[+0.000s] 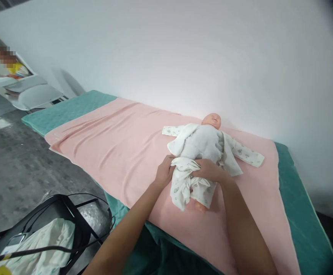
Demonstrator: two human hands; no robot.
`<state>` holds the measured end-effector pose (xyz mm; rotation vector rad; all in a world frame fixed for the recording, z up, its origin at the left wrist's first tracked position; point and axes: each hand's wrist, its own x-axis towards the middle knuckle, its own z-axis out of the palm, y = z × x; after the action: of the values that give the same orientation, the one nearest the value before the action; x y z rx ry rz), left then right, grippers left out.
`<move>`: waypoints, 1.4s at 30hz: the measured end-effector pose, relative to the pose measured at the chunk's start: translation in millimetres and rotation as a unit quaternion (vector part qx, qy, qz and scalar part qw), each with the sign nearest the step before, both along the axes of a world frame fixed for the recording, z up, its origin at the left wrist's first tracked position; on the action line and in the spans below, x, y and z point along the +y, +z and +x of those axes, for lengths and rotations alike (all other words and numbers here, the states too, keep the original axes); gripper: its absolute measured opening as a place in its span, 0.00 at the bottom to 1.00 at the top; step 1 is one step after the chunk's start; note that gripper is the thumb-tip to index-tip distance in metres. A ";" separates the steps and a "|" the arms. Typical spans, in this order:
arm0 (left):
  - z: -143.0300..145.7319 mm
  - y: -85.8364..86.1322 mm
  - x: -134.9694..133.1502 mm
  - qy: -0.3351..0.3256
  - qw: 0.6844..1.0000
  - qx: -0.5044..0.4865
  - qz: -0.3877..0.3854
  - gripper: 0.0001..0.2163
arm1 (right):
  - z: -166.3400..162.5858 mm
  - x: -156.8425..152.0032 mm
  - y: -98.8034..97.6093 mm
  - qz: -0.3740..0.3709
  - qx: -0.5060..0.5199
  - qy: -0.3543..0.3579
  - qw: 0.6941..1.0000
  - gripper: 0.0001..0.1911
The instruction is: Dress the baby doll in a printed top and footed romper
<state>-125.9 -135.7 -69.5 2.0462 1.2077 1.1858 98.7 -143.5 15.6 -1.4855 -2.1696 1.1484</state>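
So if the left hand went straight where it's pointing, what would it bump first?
Probably the open white jacket, just past the white pants that the left hand touches. Depth is hard to judge here.

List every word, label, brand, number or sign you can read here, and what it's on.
No readable text in view.
White jacket and trousers: small printed motifs, too small to tell whether any is lettering.
Cloth on the black chair: faint marks, unreadable.

No text, label, brand, number or sign can be read here.
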 end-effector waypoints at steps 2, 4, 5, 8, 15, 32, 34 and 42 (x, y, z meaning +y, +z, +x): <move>4.3 -4.4 18.1 0.003 0.998 0.049 0.033 0.12 | -0.8 3.8 -4.4 0.004 -0.005 -0.029 1.000 0.08; 8.8 -7.5 32.8 0.013 0.994 0.079 0.076 0.12 | -2.4 7.3 -7.8 0.008 -0.004 -0.050 0.999 0.07; 11.1 -8.7 39.0 0.029 0.990 0.090 0.103 0.13 | -3.4 8.8 -9.0 0.009 -0.004 -0.058 0.998 0.06; 17.8 -11.1 55.3 0.097 0.969 0.131 0.188 0.12 | -6.9 11.5 -10.4 0.007 -0.012 -0.090 0.996 0.05; 27.6 -12.0 82.6 0.116 0.950 0.161 0.241 0.11 | -10.4 16.8 -11.8 0.005 0.010 -0.132 0.991 0.03; 21.9 1.7 66.6 -0.049 0.983 0.005 0.174 0.09 | 45.0 15.9 -2.4 -0.074 0.254 -0.141 0.954 0.19; 20.2 5.6 63.1 -0.065 0.986 -0.016 0.156 0.09 | 48.1 18.1 -7.2 -0.060 0.292 -0.219 0.929 0.19; 16.9 45.5 64.1 -0.188 0.973 -0.107 -0.080 0.19 | 21.6 19.0 -10.7 -0.111 0.192 -0.140 0.965 0.14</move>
<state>-109.0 -71.6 -24.0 1.8650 0.7465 1.0544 120.3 -124.5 4.9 -1.4499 -1.5629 1.4670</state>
